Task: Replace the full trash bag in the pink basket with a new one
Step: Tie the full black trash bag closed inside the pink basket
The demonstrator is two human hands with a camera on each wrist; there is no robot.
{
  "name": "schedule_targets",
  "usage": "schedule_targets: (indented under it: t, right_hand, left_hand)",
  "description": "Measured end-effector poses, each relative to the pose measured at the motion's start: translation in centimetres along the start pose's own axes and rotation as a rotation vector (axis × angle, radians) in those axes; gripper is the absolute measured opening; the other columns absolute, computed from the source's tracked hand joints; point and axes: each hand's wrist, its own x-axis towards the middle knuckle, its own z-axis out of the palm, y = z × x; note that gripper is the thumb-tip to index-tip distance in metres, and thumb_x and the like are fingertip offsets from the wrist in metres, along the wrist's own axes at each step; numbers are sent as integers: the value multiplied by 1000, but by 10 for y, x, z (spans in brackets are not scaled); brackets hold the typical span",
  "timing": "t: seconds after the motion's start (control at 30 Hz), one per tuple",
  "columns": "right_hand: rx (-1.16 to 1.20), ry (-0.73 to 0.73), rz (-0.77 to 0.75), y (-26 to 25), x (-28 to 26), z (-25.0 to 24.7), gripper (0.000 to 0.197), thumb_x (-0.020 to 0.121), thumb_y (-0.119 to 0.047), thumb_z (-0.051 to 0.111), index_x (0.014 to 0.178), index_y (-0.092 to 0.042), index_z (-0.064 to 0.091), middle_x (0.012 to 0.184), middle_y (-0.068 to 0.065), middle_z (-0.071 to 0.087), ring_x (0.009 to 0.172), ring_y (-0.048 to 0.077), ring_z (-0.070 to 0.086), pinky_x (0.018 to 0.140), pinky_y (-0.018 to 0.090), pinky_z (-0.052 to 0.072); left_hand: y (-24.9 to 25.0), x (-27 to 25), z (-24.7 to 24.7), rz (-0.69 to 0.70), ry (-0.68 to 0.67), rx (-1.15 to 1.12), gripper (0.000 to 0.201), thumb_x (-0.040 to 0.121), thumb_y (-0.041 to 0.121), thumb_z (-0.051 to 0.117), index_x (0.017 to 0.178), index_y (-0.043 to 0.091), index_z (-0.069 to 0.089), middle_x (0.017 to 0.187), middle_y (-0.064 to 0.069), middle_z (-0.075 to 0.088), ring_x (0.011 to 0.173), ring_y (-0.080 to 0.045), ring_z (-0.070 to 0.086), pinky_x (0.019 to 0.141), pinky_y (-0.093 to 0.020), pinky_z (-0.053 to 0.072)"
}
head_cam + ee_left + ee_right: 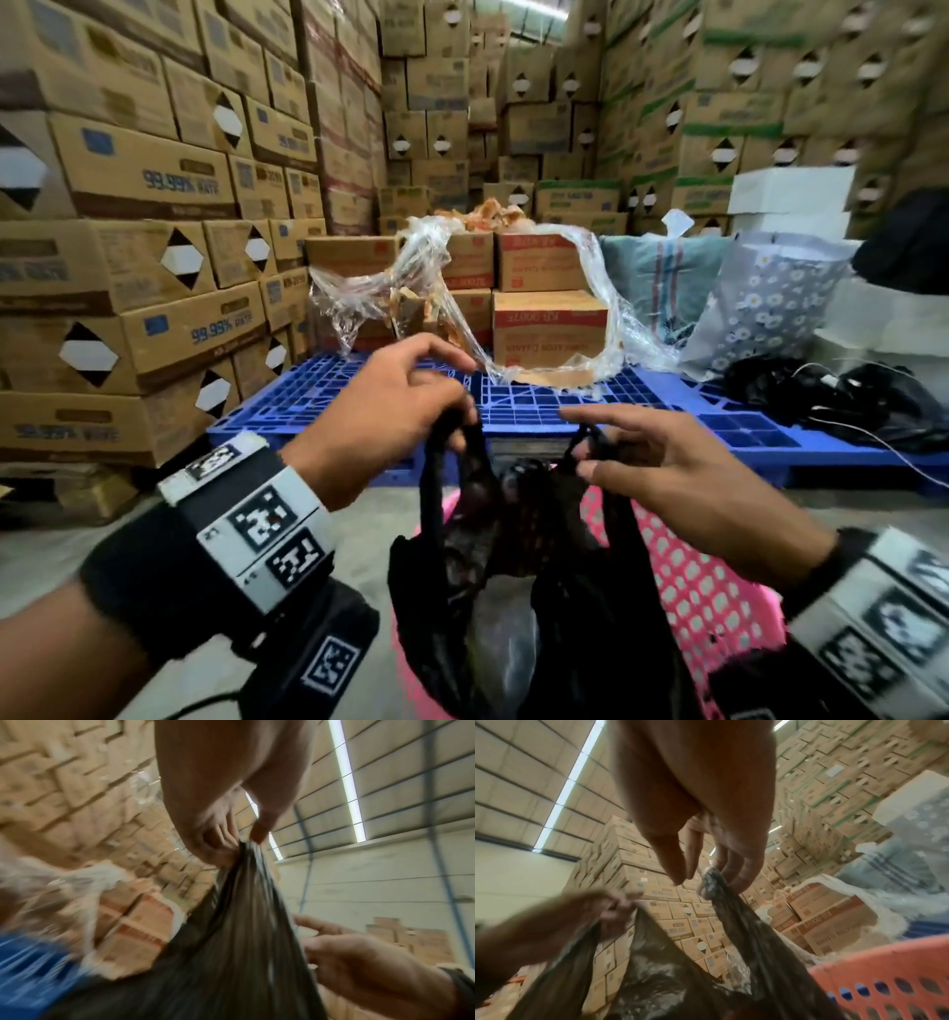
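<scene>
I have my left hand (395, 411) and right hand (662, 462) each pinching a handle of the full black trash bag (518, 555), raised from the pink basket (703, 580) at six o'clock, likely for tying.

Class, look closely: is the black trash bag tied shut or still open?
Open: the black plastic trash bag has two handles untied, pinched apart by left hand and right hand.

Thin black plastic bag (539, 565), faintly glossy and crinkled, pink basket (683, 570) of perforated matt plastic, blue pallet (359, 390) of moulded plastic grid, matt brown cardboard boxes (154, 169), clear shiny plastic wrap (411, 277), floral cloth sack (770, 298), smooth grey concrete floor (369, 519)
</scene>
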Motion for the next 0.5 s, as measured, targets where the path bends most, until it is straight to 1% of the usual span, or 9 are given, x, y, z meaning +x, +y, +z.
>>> schedule_targets:
  t: [0.1, 0.17, 0.23, 0.27, 0.33, 0.37, 0.43, 0.47, 0.5]
  right_hand:
    - [-17, -127, -94, -5, 3, 7, 43, 79, -1, 67, 112, -29, 64, 103, 8, 73, 102, 28, 65, 92, 36, 50]
    - [-43, -164, -149, -8, 3, 9, 28, 77, -8, 67, 103, -20, 68, 101, 12, 73, 97, 24, 67, 90, 41, 51]
    - [-69, -144, -182, -10, 2, 9, 14, 78, -11, 66, 91, -12, 70, 92, 17, 71, 86, 19, 65, 84, 42, 52]
    - [-100, -127, -189, -10, 1, 8, 9, 80, -9, 66, 88, -9, 70, 89, 17, 72, 82, 17, 65, 80, 38, 53]
    - [-147, -116, -200, -12, -3, 7, 6, 81, -4, 65, 82, -6, 70, 85, 14, 72, 78, 13, 67, 74, 26, 52]
    - [-162, -127, -216, -14, -5, 7, 6, 81, -5, 65, 81, -6, 71, 85, 13, 72, 79, 15, 68, 75, 25, 53]
    - [-206, -180, -247, -19, -12, 9, 5, 79, -8, 67, 81, -8, 72, 87, 10, 71, 85, 18, 67, 78, 32, 54]
    - [-235, -213, -249, -22, -14, 10, 5, 79, -10, 68, 80, -9, 72, 89, 7, 71, 87, 18, 67, 80, 36, 52]
    - [-270, -245, -246, -23, -16, 11, 5, 79, -11, 68, 81, -11, 73, 92, 5, 71, 89, 17, 66, 81, 39, 51]
  left_hand:
    - [24, -3, 25, 127, -233, 153, 20, 83, -1, 59, 101, 8, 56, 72, -12, 69, 62, -28, 65, 64, -37, 55]
    - [32, -11, 33, 193, -299, 183, 17, 84, 4, 62, 98, 12, 57, 74, -12, 70, 64, -31, 67, 66, -44, 56]
    - [34, -15, 32, 240, -269, 149, 13, 84, 2, 60, 96, 8, 58, 78, -19, 71, 64, -32, 69, 63, -42, 59]
    - [31, -14, 31, 267, -205, 132, 13, 84, 0, 59, 95, 7, 59, 78, -20, 70, 63, -30, 69, 60, -38, 59]
    - [14, -7, 26, 310, -85, 204, 20, 83, -2, 57, 96, 12, 63, 83, -11, 69, 67, -18, 67, 61, -30, 56]
    - [5, -4, 25, 306, -109, 291, 29, 83, -2, 55, 101, 18, 64, 92, -5, 68, 76, -11, 64, 65, -24, 53]
    - [-11, -1, 26, 246, -341, 384, 40, 82, -4, 54, 111, 22, 63, 111, 2, 62, 96, -1, 59, 76, -15, 48]
    - [-18, 1, 27, 215, -467, 358, 37, 82, -5, 54, 108, 18, 64, 114, 0, 61, 102, -2, 58, 82, -18, 49]
    - [-23, 2, 29, 198, -541, 325, 29, 82, -4, 56, 102, 14, 65, 114, -4, 62, 106, -8, 58, 89, -27, 50]
